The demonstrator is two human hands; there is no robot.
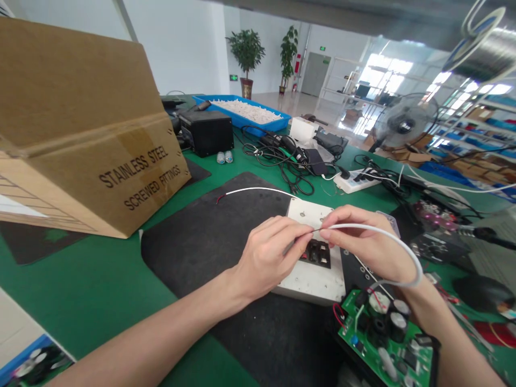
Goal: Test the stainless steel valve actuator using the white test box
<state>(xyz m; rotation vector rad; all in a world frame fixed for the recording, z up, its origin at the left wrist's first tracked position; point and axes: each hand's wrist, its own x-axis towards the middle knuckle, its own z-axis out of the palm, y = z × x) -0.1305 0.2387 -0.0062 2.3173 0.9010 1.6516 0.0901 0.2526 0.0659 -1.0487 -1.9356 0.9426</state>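
Over a white metal box (pixel 312 285), my left hand (pixel 268 252) pinches the thin dark end of a white cable (pixel 415 258). My right hand (pixel 368 242) grips the same cable just behind that end, thumb and fingertips closed on its sheath. From there the cable arches over my right wrist and down toward a green circuit board (pixel 365 338) with capacitors and a black base. A black socket panel (pixel 318 253) is set in the box's face, partly hidden by my fingers. Behind the box, another thin white cable (pixel 258 188) ends in dark and red wires.
The box lies on a black mat (pixel 193 242) on a green table. At left stands a large cardboard box (pixel 133 161). Tangled black cords (pixel 282 156), a power strip (pixel 357 181) and a blue tray (pixel 278 124) of white pieces are farther back. Tools and parts crowd the right.
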